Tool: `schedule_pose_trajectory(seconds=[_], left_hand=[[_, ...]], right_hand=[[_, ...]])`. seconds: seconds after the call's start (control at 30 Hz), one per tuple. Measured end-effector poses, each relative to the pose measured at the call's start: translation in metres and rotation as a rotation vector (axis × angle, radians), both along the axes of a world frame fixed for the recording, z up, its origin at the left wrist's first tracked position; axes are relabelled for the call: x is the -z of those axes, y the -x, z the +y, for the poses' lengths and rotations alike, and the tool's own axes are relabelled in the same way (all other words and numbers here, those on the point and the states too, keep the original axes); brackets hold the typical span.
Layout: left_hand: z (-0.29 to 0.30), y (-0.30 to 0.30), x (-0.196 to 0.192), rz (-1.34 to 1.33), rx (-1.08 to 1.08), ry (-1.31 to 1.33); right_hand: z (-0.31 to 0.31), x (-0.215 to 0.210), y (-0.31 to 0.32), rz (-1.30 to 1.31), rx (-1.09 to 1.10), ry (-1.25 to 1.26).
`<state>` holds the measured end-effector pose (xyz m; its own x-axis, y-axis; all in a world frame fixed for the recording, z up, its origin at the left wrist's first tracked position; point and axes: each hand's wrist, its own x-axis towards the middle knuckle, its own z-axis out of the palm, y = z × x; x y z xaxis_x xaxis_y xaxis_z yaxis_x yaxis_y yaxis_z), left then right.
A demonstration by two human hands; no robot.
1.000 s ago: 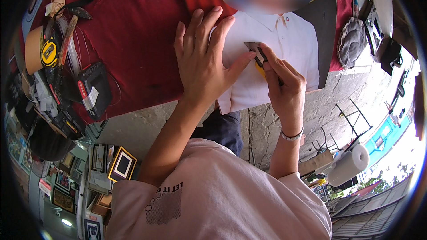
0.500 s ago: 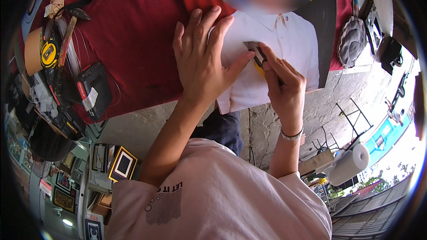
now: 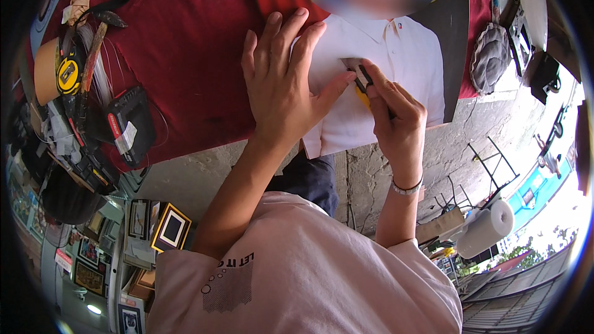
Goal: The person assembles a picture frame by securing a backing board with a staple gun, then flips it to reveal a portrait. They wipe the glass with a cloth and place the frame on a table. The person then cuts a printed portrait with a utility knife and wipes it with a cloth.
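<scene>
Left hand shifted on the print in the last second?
No. The left hand lies flat in the same spot, fingertips by the white-shirt collar of the portrait print, where it meets the red cloth. The right hand holds a small cutter.

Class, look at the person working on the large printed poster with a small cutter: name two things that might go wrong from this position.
1. The left hand lies flat on the large printed portrait poster with its thumb right beside the small yellow-and-black utility cutter held in the right hand; a slip might nick the thumb.
2. The poster's lower edge overhangs the dark red cloth-covered table; there the unsupported sheet might buckle or tear.
</scene>
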<state>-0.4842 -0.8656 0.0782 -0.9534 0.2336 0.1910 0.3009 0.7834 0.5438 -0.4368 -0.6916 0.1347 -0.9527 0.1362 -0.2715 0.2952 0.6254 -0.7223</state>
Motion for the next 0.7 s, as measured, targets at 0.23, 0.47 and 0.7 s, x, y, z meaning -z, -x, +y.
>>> schedule_pose_trajectory(seconds=[0.23, 0.47, 0.7], left_hand=[[0.0002, 0.0004, -0.0013, -0.012, 0.003, -0.008], [0.0005, 0.0006, -0.0022, -0.019, 0.002, 0.0], [0.0001, 0.0005, -0.0023, -0.02, 0.002, -0.008]], right_hand=[[-0.0008, -0.0011, 0.0003, -0.014, 0.014, 0.001], [-0.0007, -0.002, 0.0002, -0.036, 0.008, -0.009], [-0.0011, -0.0016, 0.0007, -0.027, 0.018, 0.005]])
